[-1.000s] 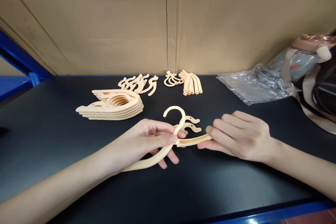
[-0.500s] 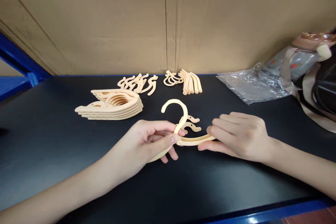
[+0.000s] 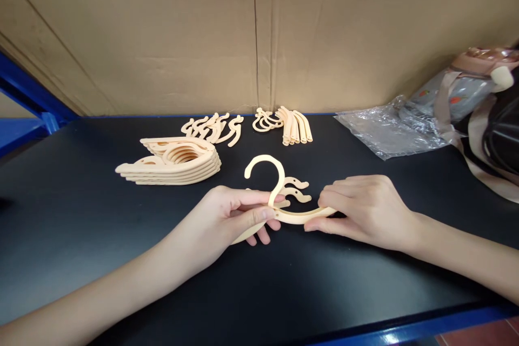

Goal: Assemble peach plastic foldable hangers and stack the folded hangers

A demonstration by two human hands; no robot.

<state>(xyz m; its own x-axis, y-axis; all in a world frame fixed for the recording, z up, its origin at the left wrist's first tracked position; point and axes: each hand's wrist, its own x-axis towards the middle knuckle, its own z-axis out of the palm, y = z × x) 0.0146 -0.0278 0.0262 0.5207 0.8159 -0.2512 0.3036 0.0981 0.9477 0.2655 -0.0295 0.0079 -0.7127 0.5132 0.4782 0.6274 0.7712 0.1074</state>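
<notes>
Head view: the left hand [image 3: 233,213] grips a cream hanger [image 3: 281,177] at its centre joint, thumb pressed on top, just below the base of the raised hook. The right hand [image 3: 365,211], fingers curled, pinches the far end of the hanger's curved right arm [image 3: 298,218] between thumb and fingers. The hanger is held above the black counter [image 3: 243,292], its left arm partly hidden by the left hand. Just behind it lie two wavy pieces [image 3: 298,195]. Farther back, to the left, sits a neat stack of folded hangers [image 3: 178,174]; along the rear edge are curved pieces [image 3: 236,131], a few loose hooks [image 3: 261,130] and a bundle of bent arms [image 3: 288,127]. At the right, a crumpled clear plastic bag [image 3: 389,130] lies near a tilted bottle [image 3: 466,92], with brown cardboard [image 3: 162,38] standing behind the counter
</notes>
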